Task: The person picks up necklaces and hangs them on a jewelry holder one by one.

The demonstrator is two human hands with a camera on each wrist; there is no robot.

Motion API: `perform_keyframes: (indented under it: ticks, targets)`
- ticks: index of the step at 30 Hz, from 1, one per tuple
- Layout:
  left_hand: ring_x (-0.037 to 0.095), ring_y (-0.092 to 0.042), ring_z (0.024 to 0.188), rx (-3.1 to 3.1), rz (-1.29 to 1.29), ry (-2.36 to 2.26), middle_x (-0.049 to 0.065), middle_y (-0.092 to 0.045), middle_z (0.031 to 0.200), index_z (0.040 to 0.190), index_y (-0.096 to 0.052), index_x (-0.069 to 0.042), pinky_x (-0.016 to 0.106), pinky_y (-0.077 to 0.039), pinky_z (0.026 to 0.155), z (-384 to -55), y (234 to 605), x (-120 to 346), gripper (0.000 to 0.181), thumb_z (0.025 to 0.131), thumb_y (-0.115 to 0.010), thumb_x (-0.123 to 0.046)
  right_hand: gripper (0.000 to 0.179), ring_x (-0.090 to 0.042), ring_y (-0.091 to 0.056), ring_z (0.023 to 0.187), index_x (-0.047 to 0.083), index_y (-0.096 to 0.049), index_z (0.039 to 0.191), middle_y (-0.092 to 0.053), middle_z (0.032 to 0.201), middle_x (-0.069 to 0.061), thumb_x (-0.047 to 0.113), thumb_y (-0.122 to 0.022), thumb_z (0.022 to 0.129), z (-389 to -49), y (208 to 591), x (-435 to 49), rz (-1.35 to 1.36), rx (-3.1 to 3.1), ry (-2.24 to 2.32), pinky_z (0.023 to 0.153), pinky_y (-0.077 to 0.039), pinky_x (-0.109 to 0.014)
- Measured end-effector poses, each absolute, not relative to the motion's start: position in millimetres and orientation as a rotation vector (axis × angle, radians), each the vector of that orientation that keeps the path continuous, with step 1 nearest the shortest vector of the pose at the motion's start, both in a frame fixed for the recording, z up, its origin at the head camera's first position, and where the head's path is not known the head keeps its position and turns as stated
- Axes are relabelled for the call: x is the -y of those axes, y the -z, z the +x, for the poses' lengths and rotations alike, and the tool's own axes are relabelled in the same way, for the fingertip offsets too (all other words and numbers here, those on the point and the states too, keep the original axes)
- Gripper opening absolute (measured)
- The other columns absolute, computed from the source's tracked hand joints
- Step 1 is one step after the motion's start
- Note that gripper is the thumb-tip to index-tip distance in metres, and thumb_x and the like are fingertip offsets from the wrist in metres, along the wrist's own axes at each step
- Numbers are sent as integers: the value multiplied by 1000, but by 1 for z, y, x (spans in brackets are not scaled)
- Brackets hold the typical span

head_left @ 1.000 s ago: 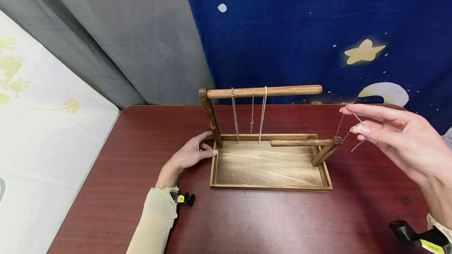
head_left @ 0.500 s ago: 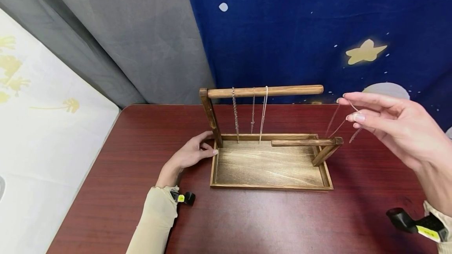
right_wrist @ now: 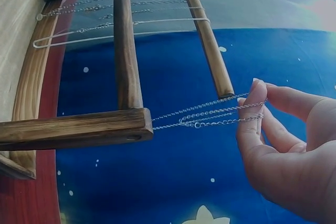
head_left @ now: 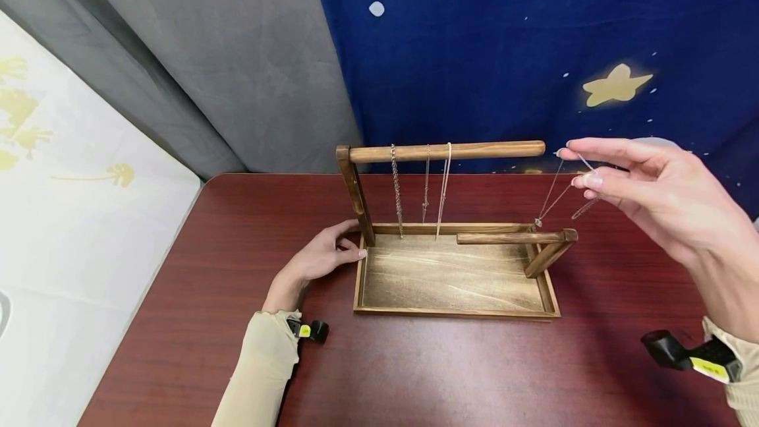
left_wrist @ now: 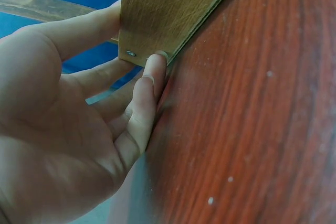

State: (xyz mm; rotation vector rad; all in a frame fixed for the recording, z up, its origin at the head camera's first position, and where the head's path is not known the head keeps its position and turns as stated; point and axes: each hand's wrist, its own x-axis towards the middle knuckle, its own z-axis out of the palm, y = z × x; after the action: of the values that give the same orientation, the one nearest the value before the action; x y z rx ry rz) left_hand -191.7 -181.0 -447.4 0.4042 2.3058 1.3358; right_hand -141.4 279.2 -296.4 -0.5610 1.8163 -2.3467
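A wooden jewelry stand (head_left: 450,313) has a shallow tray base and two bars on posts. Three necklaces hang on the long back bar (head_left: 498,149), one of them a pale necklace (head_left: 443,190). My left hand (head_left: 323,254) grips the tray's left end, thumb at the rim; in the left wrist view its fingers curl at the tray's corner (left_wrist: 152,19). Beyond the long bar's free end, my right hand (head_left: 658,196) pinches a thin silver necklace (head_left: 553,201). It hangs in a loop with a small pendant, and in the right wrist view passes close by the bar's tip.
The shorter front bar (head_left: 504,239) juts left from a right-hand post. A dark red table (head_left: 450,374) carries the stand. Blue star-patterned cloth (head_left: 474,38) and a grey curtain (head_left: 237,51) hang behind; a white surface (head_left: 77,216) lies to the left.
My right hand has moved left and slightly up with the necklace, closer to the long bar's free end. The left hand stays at the tray.
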Motion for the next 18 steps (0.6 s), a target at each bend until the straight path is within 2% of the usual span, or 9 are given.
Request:
perform_keyframes:
  ticks: [8, 18]
  targets:
    - [21, -65, 95, -2307, 397, -1326, 14, -69, 102, 154, -30, -2, 34, -46, 85, -193, 446, 181, 73, 94, -70, -19, 47, -18, -68, 101, -8, -53, 138, -63, 132, -14, -22, -48, 93, -146, 288, -272, -439, -1864, 2337, 85, -52, -22]
    - [22, -65, 97, -2316, 411, -1315, 14, -69, 103, 154, -30, -1, 34, -47, 84, -192, 445, 181, 73, 95, -69, -19, 46, -19, -70, 94, -8, -53, 137, -63, 131, -13, -21, -50, 93, -154, 282, -260, -456, -1847, 2342, 80, -54, -23]
